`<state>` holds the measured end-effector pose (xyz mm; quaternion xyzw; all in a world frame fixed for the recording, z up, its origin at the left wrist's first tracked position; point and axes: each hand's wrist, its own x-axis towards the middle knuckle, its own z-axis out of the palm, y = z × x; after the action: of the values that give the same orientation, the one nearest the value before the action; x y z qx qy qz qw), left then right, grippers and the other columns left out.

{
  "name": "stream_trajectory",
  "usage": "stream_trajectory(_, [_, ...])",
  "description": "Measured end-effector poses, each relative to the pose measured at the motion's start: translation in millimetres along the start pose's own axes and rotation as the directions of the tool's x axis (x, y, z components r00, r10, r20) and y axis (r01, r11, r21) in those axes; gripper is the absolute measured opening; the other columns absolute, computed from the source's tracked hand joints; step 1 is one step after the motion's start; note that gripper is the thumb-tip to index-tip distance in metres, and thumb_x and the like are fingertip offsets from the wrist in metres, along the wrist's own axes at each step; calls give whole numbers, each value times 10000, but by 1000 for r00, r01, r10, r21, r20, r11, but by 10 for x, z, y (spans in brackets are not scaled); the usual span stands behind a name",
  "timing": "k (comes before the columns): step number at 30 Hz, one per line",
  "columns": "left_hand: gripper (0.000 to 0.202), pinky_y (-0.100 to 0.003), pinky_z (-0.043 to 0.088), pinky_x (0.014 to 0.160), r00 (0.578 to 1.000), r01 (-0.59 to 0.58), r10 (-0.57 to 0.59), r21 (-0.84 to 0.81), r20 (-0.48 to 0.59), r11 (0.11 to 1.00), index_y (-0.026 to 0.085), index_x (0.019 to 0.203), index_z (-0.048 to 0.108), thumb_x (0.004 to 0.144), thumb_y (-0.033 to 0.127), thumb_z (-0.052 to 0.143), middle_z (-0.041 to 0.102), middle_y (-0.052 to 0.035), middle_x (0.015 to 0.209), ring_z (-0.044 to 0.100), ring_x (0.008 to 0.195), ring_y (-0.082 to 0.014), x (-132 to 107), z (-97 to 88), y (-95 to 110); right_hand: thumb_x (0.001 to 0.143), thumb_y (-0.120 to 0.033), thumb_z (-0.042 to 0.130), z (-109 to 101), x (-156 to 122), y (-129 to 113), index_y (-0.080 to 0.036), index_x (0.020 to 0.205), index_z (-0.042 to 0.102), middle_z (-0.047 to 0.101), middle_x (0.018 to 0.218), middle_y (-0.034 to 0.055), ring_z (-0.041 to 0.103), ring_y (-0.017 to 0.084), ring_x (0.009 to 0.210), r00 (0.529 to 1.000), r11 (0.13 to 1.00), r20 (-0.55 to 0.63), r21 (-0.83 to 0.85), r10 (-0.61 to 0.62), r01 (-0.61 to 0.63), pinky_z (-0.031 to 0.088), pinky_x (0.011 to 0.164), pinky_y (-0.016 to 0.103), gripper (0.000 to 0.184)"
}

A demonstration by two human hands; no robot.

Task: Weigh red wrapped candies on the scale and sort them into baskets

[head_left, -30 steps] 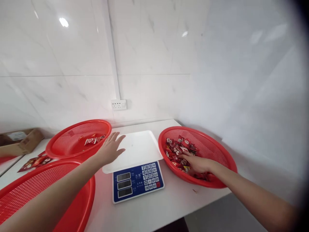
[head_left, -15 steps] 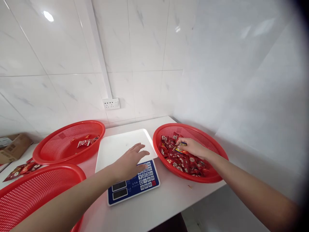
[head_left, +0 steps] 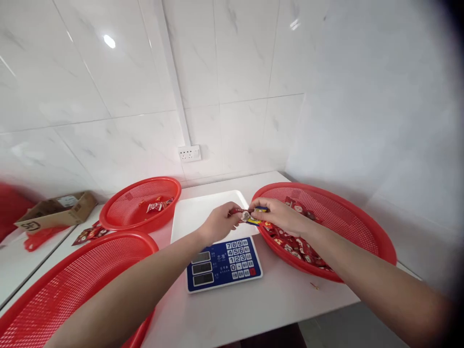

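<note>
My left hand [head_left: 222, 223] pinches one end of a red wrapped candy [head_left: 245, 216] with a pale round mark. From the other side, my right hand [head_left: 281, 215] has its fingers closed on a blue-and-yellow wrapped candy [head_left: 254, 222], right up against the red one. Both hands meet above the gap between the electronic scale's white pan [head_left: 190, 215] and the right red basket [head_left: 366, 227]. Many red wrapped candies [head_left: 302, 251] lie in that basket, partly hidden by my right hand and forearm. The scale's blue keypad panel [head_left: 224, 265] faces me below my left hand.
At back left, a red basket [head_left: 125, 203] contains a few wrapped candies. Another red basket [head_left: 90, 261] stands at front left under my forearm. Red packets [head_left: 90, 234] lie beside a cardboard box [head_left: 58, 210]. A socket [head_left: 189, 153] is on the tiled wall.
My right hand has come up and left out of the candies with the blue-and-yellow candy. My left hand, spread over the scale before, has moved right and closed on a red candy. The view has shifted left.
</note>
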<state>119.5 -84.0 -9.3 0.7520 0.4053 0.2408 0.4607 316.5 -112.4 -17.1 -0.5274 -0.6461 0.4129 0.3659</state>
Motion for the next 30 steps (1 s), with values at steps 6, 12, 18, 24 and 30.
stream_trajectory(6, [143, -249, 502, 661, 959, 241, -233, 30, -159, 970, 151, 894, 550, 846, 269, 484, 649, -40, 799, 600, 660, -105, -64, -559, -406, 751, -215, 646, 419, 368, 49, -180, 985, 528, 666, 952, 60, 642, 160, 831, 996, 980, 28, 177, 85, -89, 511, 750, 273, 264])
stream_trajectory(12, [302, -349, 489, 772, 940, 327, -282, 264, -193, 907, 180, 1055, 563, 784, 314, 573, 663, -93, 988, 613, 908, -224, -276, -815, -612, 752, -287, 674, 723, 647, 92, -173, 1075, 562, 595, 1167, 101, 620, 174, 919, 995, 999, 95, -13, 41, -40, 514, 736, 262, 360])
stream_trajectory(18, [473, -365, 395, 954, 956, 288, -221, 460, -194, 840, 203, 1239, 501, 795, 355, 564, 517, -99, 1319, 527, 1119, -264, -484, -967, -502, 812, -276, 597, 693, 646, 114, -154, 1093, 571, 617, 1098, 105, 627, 156, 788, 994, 991, 82, -121, 68, -58, 500, 575, 232, 307])
stream_trajectory(24, [486, -363, 425, 943, 981, 179, -181, 644, -65, 744, 227, 1268, 493, 843, 457, 445, 537, -60, 1305, 539, 1111, -260, -790, -989, -308, 809, -192, 589, 111, 426, 219, -169, 998, 611, 671, 928, 64, 638, 159, 845, 992, 992, -83, -73, 94, -100, 506, 746, 258, 191])
stream_trajectory(30, [476, -376, 433, 949, 979, 131, -200, 636, 38, 760, 302, 1262, 496, 837, 508, 437, 515, -25, 1335, 496, 1187, -261, -908, -871, -273, 805, -252, 595, -716, 156, 676, -186, 1018, 606, 686, 933, 61, 644, 176, 875, 934, 947, -226, -99, 277, -305, 512, 712, 256, 224])
